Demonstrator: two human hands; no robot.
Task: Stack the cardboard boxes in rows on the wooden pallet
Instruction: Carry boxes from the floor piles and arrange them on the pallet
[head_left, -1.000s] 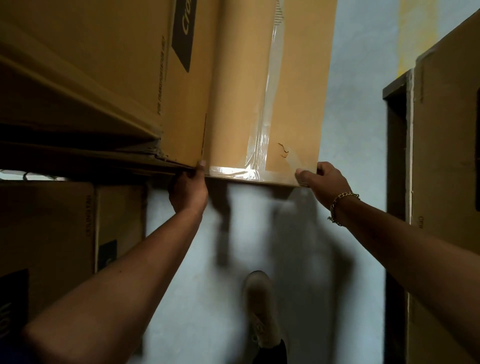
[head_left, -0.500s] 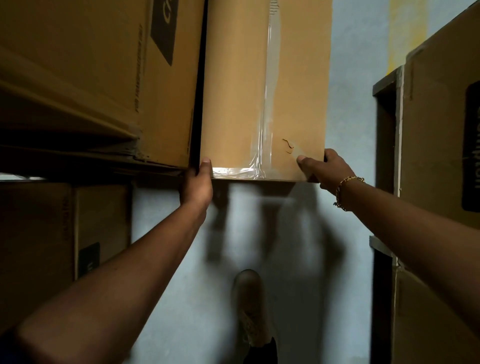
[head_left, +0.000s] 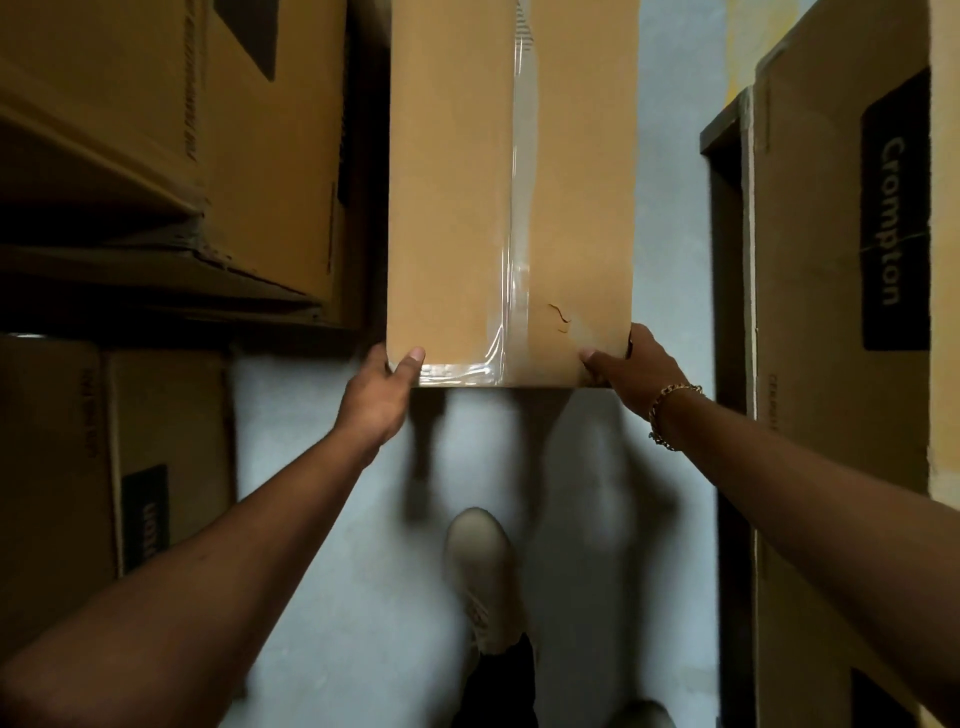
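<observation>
1. Out front, between the two stacks, is the cardboard box (head_left: 467, 182) being carried. It's long and narrow, its top face is toward the camera, and it runs away from the person and off the top of the picture.
2. Left hand (head_left: 382, 395) grips the near left corner, with the thumb lying on the top face. The other fingers are hidden round the side.
3. Right hand (head_left: 631, 371) grips the near right corner the same way: thumb on top, fingers wrapped round the edge. There's a gold chain bracelet (head_left: 670, 415) on that wrist.
4. Clear tape (head_left: 519, 208) runs down the middle of the box and folds over the near edge. Just right of it, close to the right thumb, there's a small tear (head_left: 558, 314) in the cardboard.
5. The near end of the box is up off the pale floor (head_left: 322, 519), with blurry shadows under it. The far end is out of shot, so I can't tell if it rests on anything.
6. On the left, more boxes (head_left: 260, 156) are stacked just beside the carried one, with a dark gap between. A lower box (head_left: 166, 441) sits nearer the person.
7. Over on the right, well apart, is a tall box (head_left: 831, 441) with a black "Crompton" label (head_left: 894, 218).
8. Below the box you can see a light shoe (head_left: 480, 566) on the floor, a bit blurred.
</observation>
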